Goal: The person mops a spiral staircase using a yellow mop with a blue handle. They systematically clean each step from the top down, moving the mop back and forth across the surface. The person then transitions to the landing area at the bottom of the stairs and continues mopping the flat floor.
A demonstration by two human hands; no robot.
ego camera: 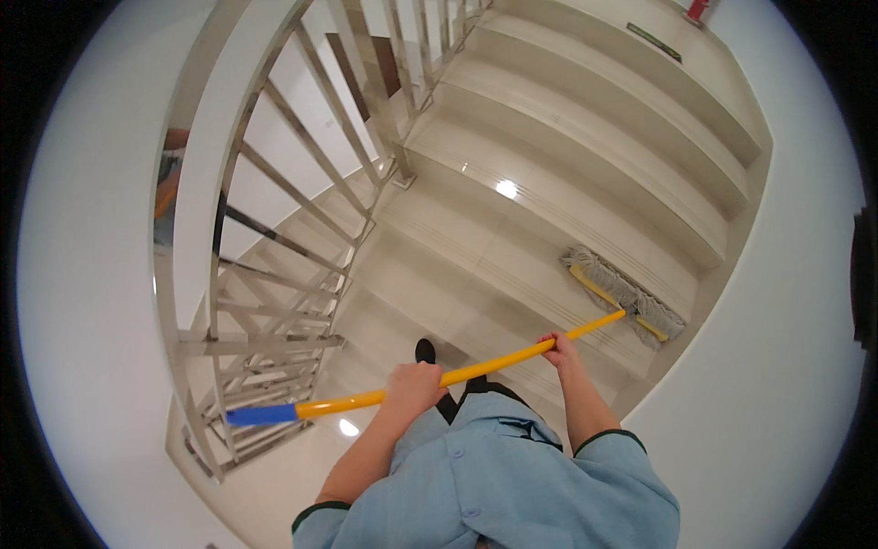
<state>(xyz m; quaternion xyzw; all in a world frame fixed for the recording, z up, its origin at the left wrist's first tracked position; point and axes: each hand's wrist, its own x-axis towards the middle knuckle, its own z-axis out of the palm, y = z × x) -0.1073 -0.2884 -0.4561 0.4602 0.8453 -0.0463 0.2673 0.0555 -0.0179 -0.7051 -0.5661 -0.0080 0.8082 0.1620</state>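
Observation:
A flat dust mop with a grey string head (617, 291) lies across a stair tread at the right, close to the wall. Its yellow handle (497, 364) runs down to the left over my body and ends in a blue grip (262, 414) beside the railing. My left hand (416, 388) is closed around the handle's middle, in front of my waist. Farther along, nearer the mop head, my right hand (560, 348) holds the same handle. Pale tiled stair steps (473, 233) lie beneath the mop and my feet.
A metal stair railing (302, 130) runs along the left, with more stairs behind its bars. A white wall (775, 288) borders the steps at the right. Farther up are a dark strip with writing (654, 42) and a red object (697, 9). One black shoe (425, 351) shows below me.

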